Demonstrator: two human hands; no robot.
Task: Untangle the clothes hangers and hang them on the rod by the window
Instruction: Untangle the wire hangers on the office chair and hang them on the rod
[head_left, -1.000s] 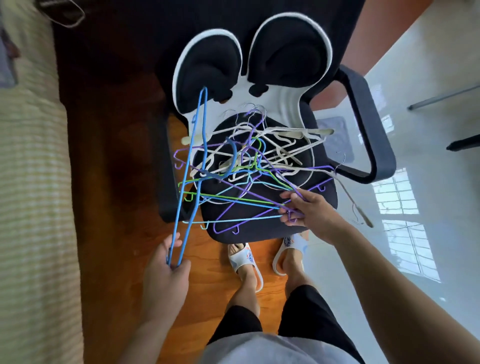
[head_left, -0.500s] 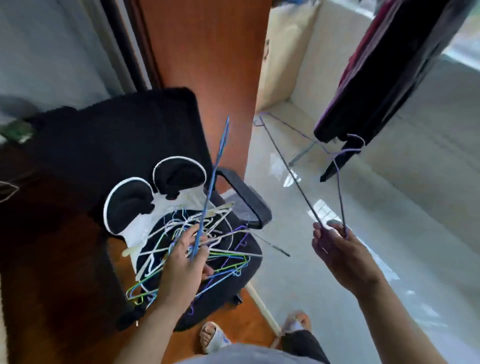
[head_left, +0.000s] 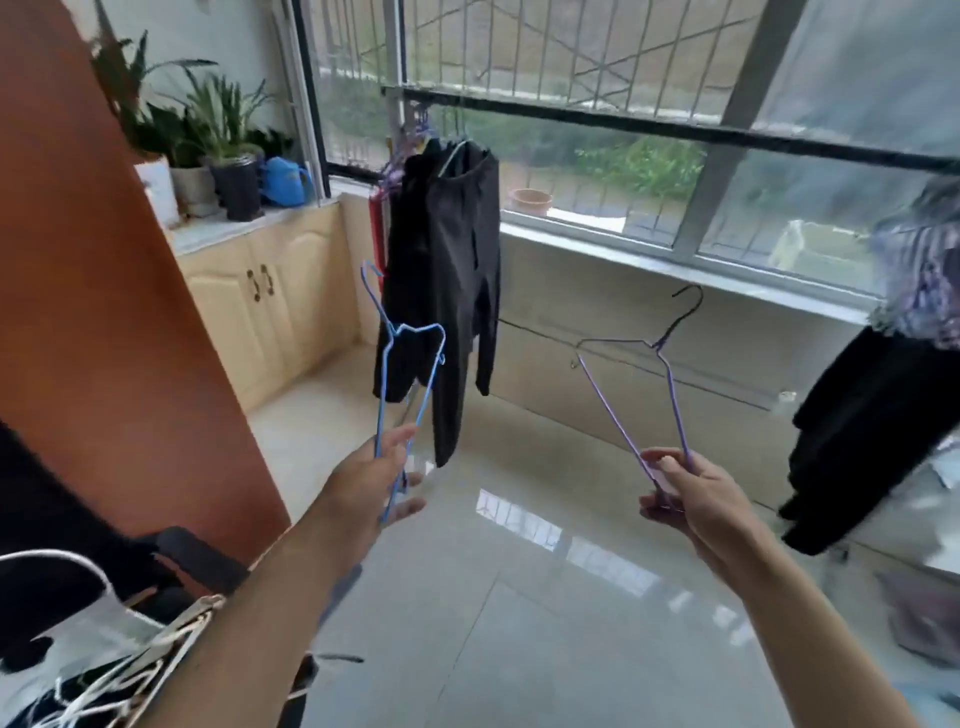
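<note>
Each hand has one hanger right now. The left hand (head_left: 371, 483) is pinching the bottom end of a blue hanger (head_left: 410, 364), fingers curled round the wire, and the hanger sticks up from the hand with its hook at the top. The right hand (head_left: 691, 499) pinches the lower corner of a purple hanger (head_left: 636, 395) the same way, with that one's dark hook up and a little right of the hand. The two hangers are well apart, not touching each other.

The rod (head_left: 675, 130) runs across the window well above and beyond both hands. Black trousers (head_left: 447, 291) hang from it just beyond the left hand, right behind the blue hanger. More dark clothing (head_left: 872, 431) hangs off to the right of the right hand.

Below the left forearm you can see the rest of the hanger pile (head_left: 124, 670), mostly white ones, lying on a black chair (head_left: 197, 561). Potted plants (head_left: 218, 135) sit on a cabinet top up and left of the left hand.
</note>
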